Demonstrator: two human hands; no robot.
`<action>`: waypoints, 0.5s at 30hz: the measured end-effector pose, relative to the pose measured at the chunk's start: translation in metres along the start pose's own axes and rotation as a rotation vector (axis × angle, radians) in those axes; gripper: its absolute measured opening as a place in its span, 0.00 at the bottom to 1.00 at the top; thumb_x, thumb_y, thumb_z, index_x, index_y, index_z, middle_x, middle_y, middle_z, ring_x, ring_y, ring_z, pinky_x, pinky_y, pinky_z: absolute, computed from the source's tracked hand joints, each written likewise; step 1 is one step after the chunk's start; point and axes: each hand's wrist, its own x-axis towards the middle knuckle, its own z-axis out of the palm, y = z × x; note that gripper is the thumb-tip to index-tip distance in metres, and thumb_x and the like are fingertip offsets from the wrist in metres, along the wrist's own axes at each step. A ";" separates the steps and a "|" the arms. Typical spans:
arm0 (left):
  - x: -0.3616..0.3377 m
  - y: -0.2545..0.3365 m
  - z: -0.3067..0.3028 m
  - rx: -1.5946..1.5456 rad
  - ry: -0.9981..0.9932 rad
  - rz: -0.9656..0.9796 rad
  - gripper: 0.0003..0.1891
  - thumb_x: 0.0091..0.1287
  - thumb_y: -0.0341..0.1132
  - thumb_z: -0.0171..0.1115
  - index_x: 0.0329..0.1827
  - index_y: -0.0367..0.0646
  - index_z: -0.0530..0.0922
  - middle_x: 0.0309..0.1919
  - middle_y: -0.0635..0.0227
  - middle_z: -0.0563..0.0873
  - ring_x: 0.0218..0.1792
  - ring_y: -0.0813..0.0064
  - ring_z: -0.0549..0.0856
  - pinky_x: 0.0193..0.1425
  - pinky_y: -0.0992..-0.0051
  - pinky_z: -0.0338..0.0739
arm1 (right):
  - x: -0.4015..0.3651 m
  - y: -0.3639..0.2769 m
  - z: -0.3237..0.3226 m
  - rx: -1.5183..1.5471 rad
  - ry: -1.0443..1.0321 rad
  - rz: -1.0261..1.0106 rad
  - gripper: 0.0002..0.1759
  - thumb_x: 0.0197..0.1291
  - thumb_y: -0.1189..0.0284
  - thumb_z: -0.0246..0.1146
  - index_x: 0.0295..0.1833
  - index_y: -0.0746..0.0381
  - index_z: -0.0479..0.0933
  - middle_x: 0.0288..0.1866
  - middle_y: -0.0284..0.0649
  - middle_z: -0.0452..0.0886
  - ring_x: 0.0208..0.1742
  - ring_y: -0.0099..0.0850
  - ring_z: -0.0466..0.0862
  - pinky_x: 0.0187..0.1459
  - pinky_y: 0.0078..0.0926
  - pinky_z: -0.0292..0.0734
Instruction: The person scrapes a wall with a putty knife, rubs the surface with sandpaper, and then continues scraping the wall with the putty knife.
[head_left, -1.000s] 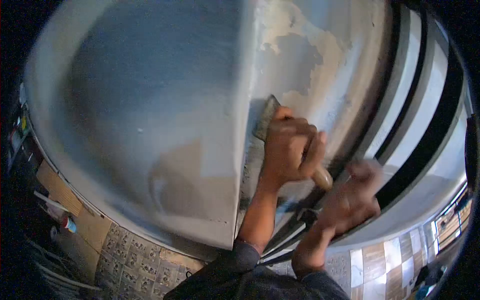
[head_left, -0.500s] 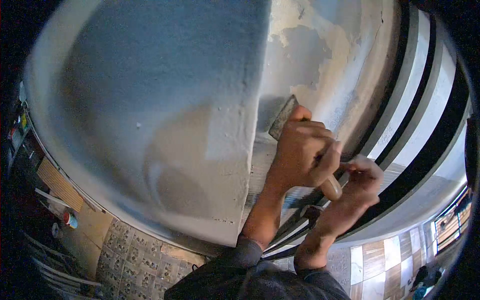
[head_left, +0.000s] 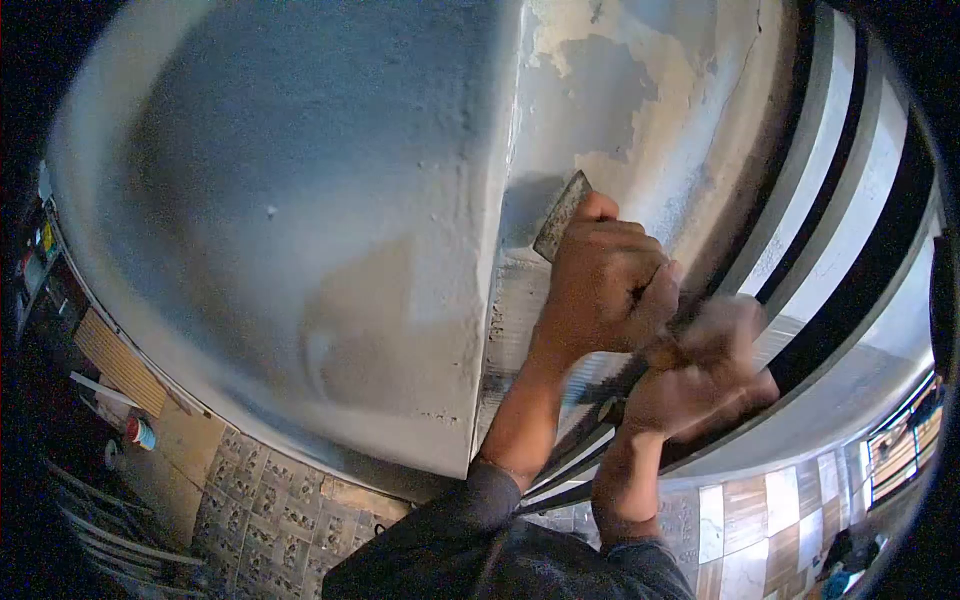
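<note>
My left hand is closed around a scraper, with its dull grey, worn blade showing past my thumb. The blade lies at a slant close to the patchy wall, just right of the corner edge; whether it touches cannot be made out. My right hand is beside the lower end of the scraper's handle, its fingers curled and smeared by motion. Whether it grips anything is hidden by the blur.
A smooth grey wall face fills the left, meeting the patchy face at a sharp corner. White bars with dark gaps curve along the right. Below lie patterned floor tiles, with a small bucket at lower left.
My left hand and the scraper have shifted slightly up and left in view. My right hand has moved a little down, over the handle's end, which showed plainly before.
</note>
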 end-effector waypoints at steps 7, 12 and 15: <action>0.001 -0.003 0.003 -0.019 -0.007 0.025 0.12 0.50 0.35 0.56 0.10 0.45 0.72 0.10 0.66 0.74 0.15 0.65 0.73 0.34 0.67 0.63 | -0.002 -0.018 -0.013 0.635 0.562 -0.048 0.29 0.69 0.56 0.34 0.29 0.70 0.65 0.23 0.41 0.62 0.29 0.35 0.61 0.34 0.39 0.62; 0.000 -0.001 0.005 -0.051 0.020 0.026 0.12 0.49 0.35 0.57 0.09 0.45 0.72 0.10 0.66 0.74 0.14 0.65 0.73 0.33 0.68 0.63 | -0.001 0.017 0.006 -0.505 -0.314 0.028 0.31 0.69 0.53 0.29 0.17 0.60 0.57 0.18 0.37 0.58 0.26 0.32 0.57 0.36 0.31 0.58; 0.000 -0.002 0.015 0.063 0.093 0.037 0.13 0.49 0.33 0.58 0.08 0.45 0.71 0.09 0.66 0.73 0.14 0.66 0.73 0.33 0.68 0.63 | 0.003 0.017 0.005 -0.052 -0.116 -0.030 0.30 0.65 0.52 0.40 0.13 0.58 0.53 0.16 0.31 0.57 0.25 0.28 0.59 0.29 0.25 0.53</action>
